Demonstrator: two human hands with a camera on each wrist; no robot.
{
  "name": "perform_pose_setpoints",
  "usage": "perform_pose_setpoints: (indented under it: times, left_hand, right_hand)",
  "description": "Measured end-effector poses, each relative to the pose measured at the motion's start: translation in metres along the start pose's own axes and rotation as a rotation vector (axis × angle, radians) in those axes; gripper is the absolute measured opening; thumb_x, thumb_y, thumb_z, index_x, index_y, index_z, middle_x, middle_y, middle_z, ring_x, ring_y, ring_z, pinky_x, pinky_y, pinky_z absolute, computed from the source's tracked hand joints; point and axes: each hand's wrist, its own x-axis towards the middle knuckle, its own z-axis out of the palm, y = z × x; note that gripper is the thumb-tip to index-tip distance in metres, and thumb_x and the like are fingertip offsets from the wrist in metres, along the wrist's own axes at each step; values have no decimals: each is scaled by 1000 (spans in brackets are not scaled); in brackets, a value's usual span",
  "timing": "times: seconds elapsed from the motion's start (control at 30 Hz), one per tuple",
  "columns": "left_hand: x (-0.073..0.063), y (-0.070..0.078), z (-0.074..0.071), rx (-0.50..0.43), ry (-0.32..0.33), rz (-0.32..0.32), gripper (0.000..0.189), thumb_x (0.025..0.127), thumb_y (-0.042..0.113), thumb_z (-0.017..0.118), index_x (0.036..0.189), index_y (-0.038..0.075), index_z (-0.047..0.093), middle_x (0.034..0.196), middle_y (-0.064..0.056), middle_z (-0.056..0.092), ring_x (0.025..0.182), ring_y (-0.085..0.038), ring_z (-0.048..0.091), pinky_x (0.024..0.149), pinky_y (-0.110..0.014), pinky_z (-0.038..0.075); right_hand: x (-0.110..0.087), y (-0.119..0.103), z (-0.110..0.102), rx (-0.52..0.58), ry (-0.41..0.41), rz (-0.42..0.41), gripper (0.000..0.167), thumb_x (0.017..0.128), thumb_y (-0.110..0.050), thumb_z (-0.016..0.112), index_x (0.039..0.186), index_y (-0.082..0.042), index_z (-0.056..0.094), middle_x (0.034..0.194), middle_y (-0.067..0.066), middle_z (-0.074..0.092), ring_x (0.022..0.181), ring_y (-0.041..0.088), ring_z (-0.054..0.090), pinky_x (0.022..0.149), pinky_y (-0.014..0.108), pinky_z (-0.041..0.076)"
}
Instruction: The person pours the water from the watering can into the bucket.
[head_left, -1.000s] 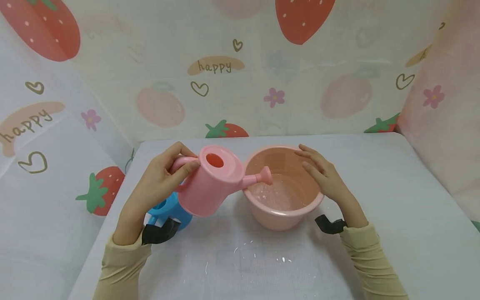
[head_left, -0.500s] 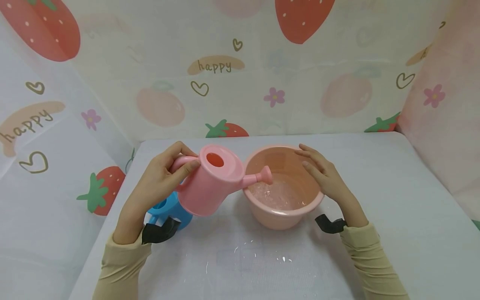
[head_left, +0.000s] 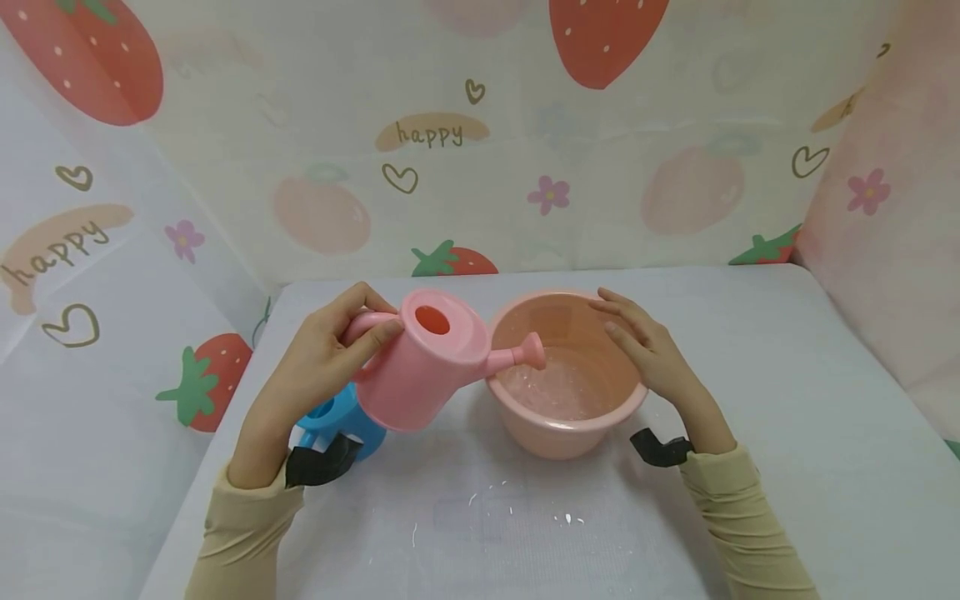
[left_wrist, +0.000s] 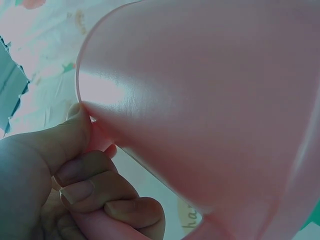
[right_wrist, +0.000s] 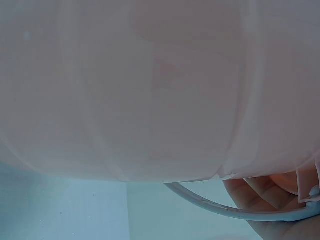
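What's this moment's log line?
left grip: holds pink watering can, tilted; right grip: on basin rim; spout: over basin; blue container: on table

One pink watering can, one blue vessel, one basin, two hands, two sleeves.

Pink watering can raised and tilted, spout end over left side of the round peach basin. Basin upright, clear water inside.
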Motion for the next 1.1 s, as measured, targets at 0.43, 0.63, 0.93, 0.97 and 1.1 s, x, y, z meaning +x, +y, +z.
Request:
perform_pose_setpoints:
  times: [0.43,0.63,0.93,0.97,1.1]
  left_hand:
    - [0,1,1,9,5,10,15,90,35,59,98,24,55,84,1,60,78,-16,55,61,-31,52]
    - [-1,1,1,15,7,11,15,90,35,59,98,23,55,86,1,59,79,-17,55,61,-32,52]
    - [-1,0,1,24,15,14,15,89,35,60,98,23,55,86,2,59,79,-15,54,63,-31,52]
    - [-1,0,1,25,16,15,15,89,35,60,98,23,55,86,2,59,79,-15,54,63,-31,52]
    - [-1,1,2,29,18,11,15,89,36,60,98,24,55,85,2,59,79,-16,54,62,-32,52]
  right_hand:
    - [0,-2,0,4,-1,3,38,98,-14,45,136,-14,46,150,4,30,140,28,21,105,62,22]
    - [-3,-22,0,7,-8,8,38,97,-9,44,135,-5,45,149,13,30,139,33,21,105,62,21]
    - [-1,-3,0,1,-7,4,39,98,-15,45,136,-14,45,150,6,29,140,30,21,104,63,22]
    - [-1,-2,0,3,-5,2,39,97,-15,46,136,-16,46,150,4,29,140,29,21,105,63,22]
    - [0,-1,0,5,-1,-5,39,97,-15,46,136,-17,46,150,4,30,140,28,21,105,63,22]
